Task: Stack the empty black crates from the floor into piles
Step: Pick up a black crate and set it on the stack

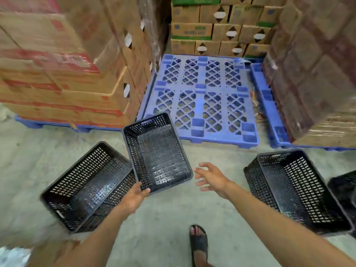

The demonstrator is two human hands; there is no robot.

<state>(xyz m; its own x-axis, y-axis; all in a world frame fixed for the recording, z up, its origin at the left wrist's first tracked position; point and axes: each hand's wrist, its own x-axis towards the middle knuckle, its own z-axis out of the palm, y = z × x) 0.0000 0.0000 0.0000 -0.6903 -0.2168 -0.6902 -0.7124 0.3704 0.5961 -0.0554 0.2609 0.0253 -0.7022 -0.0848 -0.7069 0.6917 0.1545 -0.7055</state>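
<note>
My left hand [134,197] grips the near rim of a black perforated crate [157,153], held tilted above the floor at centre. Just right of that crate's corner, my right hand [211,178] is open with fingers spread and holds nothing. A second black crate [86,187] lies tilted on the concrete floor at the left, partly under the held one. A third black crate [294,189] sits on the floor at the right. The edge of one more black crate [344,189] shows at the far right.
An empty blue plastic pallet [200,99] lies on the floor ahead. Stacked cardboard boxes [63,70] on a blue pallet rise at the left, wrapped boxes [316,74] at the right, more boxes [219,29] behind. My sandalled foot [198,241] stands on the concrete floor.
</note>
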